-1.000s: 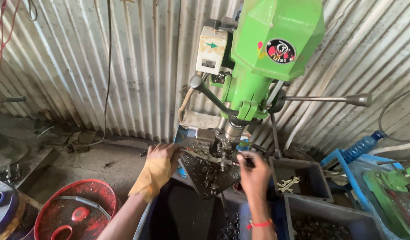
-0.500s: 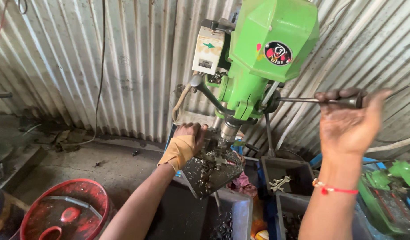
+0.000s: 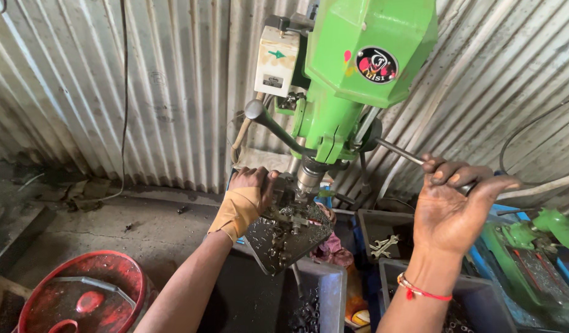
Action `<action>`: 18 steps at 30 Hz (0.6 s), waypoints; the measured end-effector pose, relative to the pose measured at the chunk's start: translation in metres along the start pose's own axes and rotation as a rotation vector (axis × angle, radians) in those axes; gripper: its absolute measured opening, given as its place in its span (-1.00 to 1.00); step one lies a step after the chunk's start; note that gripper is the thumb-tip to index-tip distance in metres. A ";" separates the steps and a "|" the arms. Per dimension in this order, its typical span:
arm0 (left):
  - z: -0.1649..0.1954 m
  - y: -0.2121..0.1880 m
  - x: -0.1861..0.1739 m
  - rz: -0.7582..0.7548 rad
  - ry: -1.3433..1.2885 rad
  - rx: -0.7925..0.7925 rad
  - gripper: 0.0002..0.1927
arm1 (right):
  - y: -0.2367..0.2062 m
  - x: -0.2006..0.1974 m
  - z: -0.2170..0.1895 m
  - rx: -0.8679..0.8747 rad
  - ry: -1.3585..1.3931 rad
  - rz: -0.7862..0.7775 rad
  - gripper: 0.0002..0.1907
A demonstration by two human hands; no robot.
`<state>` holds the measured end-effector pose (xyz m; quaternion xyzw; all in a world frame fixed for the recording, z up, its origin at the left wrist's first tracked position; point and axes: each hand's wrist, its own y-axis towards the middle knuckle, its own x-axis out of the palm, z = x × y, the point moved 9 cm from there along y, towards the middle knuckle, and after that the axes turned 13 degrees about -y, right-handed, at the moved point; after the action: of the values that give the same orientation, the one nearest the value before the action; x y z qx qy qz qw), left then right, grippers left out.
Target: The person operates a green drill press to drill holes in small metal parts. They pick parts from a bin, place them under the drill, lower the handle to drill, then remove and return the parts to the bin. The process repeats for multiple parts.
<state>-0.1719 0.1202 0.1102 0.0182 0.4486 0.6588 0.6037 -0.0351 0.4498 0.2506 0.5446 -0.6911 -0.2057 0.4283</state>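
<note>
The green drill press stands against the ribbed metal wall, its chuck hanging just above the square work plate, which is littered with metal chips. A red drum lid lies low to my left, and grey bins sit under my right arm. My left hand, wrapped in tan cloth, presses down on the plate's back-left edge, fingers curled over a part beside the chuck that I cannot make out. My right hand is wrapped loosely round the feed lever, well right of the plate, fingers bent over the rod.
</note>
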 end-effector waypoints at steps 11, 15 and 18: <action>-0.002 0.002 0.007 0.001 -0.021 -0.005 -0.59 | -0.009 -0.006 0.005 -0.013 -0.034 0.006 -0.47; -0.004 0.004 0.010 0.004 -0.009 -0.004 -0.59 | -0.012 -0.004 0.006 -0.011 -0.047 -0.020 -0.44; -0.004 0.005 0.011 0.002 -0.007 -0.012 -0.58 | -0.013 -0.002 0.005 -0.028 -0.067 -0.050 -0.44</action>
<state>-0.1812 0.1274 0.1050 0.0172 0.4423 0.6621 0.6047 -0.0321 0.4468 0.2373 0.5486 -0.6881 -0.2442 0.4072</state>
